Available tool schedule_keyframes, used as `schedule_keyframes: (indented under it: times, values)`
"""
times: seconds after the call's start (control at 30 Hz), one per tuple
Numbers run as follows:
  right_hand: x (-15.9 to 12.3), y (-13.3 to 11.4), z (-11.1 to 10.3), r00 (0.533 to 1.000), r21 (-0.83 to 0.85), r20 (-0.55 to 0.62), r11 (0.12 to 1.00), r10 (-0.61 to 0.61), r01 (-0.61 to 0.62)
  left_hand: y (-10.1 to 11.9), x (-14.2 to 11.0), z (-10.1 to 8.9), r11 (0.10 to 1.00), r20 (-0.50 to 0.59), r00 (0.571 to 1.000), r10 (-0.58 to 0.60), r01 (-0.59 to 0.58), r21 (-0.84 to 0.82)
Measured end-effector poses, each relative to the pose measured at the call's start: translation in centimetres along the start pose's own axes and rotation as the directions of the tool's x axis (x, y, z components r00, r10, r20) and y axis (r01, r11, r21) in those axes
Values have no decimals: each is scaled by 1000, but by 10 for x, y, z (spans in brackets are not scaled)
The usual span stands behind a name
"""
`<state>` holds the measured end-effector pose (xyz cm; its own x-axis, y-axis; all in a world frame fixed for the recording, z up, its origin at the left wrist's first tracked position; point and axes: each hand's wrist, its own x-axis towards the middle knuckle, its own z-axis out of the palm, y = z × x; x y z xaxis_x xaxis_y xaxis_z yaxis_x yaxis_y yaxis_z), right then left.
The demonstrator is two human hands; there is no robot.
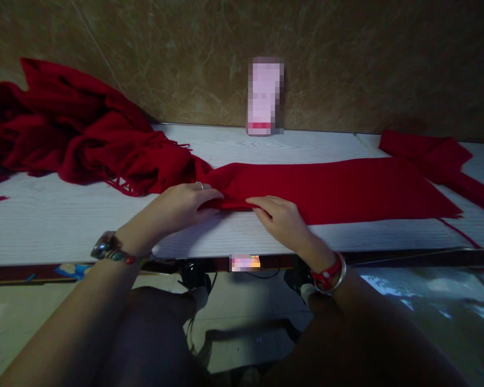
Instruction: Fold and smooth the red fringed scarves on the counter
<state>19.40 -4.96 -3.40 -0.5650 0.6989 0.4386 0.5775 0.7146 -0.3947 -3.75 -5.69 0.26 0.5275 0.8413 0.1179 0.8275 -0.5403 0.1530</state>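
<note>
1. Red cloth (326,188) is lying lengthwise across the white desk (80,226), and you are working at its near edge.
2. Nearest you, your legs (157,328) are showing below the desk, above a pale floor (234,301).
3. A blue packet (71,270) is sitting just below the desk's near edge, to your left, and a small bright item (246,262), blurred out, is showing at the middle.
4. Your left wrist is wearing a watch (104,244) and a beaded bracelet (123,258); your right is wearing a red band (326,275) and a metal bangle (342,274).
5. Your left hand (187,203) and right hand (282,217) are standing near each other, the fingers of each closing on the cloth's near edge; a narrow fold is running between them.
6. Left of that flat stretch, a rumpled red heap (92,134) with fringe is spreading; to the right, another red piece (431,153) is lying folded.
7. Farther off, a pink upright object (262,97), mostly pixelated, is leaning against the brown wall (347,54).
</note>
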Motion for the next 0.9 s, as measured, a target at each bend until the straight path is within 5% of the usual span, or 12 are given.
schedule_keyframes:
  times: [0.2,0.5,0.67,0.9]
  values:
    - [0,-1,-1,1000,0,-29,1000,-2,2,-4,-6,-8,960,-196,967,-161,200,198]
    - [-1,-2,-2,997,-2,-71,1000,-28,28,-17,-13,-8,837,-478,783,-397,523,161]
    - [-1,-2,-2,997,-14,-60,999,-45,44,-28,-17,-4,757,-584,633,-508,652,47]
    - [-2,0,0,998,-41,-39,998,-47,45,-40,-23,-3,740,-615,592,-521,672,21]
